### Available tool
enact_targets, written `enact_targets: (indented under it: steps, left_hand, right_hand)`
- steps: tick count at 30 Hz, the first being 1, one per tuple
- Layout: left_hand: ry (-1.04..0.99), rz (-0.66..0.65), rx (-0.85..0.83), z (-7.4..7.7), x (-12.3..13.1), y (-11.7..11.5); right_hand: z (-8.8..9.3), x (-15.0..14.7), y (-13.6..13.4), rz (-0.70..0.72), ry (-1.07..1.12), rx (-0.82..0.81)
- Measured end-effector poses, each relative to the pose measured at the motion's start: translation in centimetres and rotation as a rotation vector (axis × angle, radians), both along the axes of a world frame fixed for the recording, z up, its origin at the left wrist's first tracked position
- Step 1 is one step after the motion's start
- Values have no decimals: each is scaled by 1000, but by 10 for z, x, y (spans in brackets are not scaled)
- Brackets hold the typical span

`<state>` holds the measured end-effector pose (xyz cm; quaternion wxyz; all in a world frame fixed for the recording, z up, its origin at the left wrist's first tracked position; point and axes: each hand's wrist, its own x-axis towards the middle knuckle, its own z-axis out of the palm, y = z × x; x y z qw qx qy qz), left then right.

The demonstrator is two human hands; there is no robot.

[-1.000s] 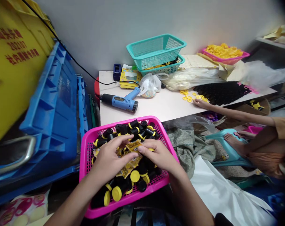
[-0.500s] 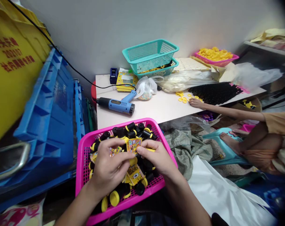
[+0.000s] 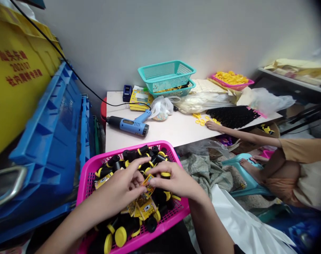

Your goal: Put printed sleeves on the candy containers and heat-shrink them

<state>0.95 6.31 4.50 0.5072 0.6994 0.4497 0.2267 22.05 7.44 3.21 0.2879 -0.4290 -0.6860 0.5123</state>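
Between my hands is a small yellow label [image 3: 149, 180] with colourful print, tilted on edge. My right hand [image 3: 173, 178] pinches it between thumb and fingers. My left hand [image 3: 125, 187] has its index finger stretched out above, while its thumb and curled fingers close on the label's left edge. Beneath both hands stands a pink basket [image 3: 82, 178] full of black cylinders with yellow ends [image 3: 120, 236]. More yellow printed pieces [image 3: 146, 210] lie on top of the cylinders, partly hidden by my left hand.
A blue heat gun [image 3: 128, 125] lies on the white table [image 3: 165, 134]. Turquoise baskets [image 3: 167, 76] and a pink basket of yellow parts [image 3: 233, 79] stand behind. Another person's hand [image 3: 213, 126] touches yellow rings at the right. Blue crates [image 3: 49, 134] line the left.
The label has turned from facing me to an edge-on tilt. My left hand has moved closer to my right, its index finger now extended. The view has shifted slightly.
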Motion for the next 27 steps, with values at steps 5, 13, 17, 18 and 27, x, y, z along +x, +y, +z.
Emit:
enact_targets:
  steps: [5, 13, 17, 18, 27]
  left_hand:
    - [-159, 87, -75, -5, 1, -3]
    - [-267, 384, -110, -19, 16, -6]
    - [-117, 270, -31, -21, 6, -6]
    - [-122, 240, -43, -21, 5, -6]
    - [-305, 480, -74, -15, 22, -7]
  right_hand:
    - [-12, -17, -2, -168, 231, -77]
    - [-22, -25, -14, -401, 349, -113]
    - [-12, -19, -14, -325, 203, 52]
    - [-10, -18, -13, -311, 179, 73]
    - [-23, -29, -14, -432, 354, -64]
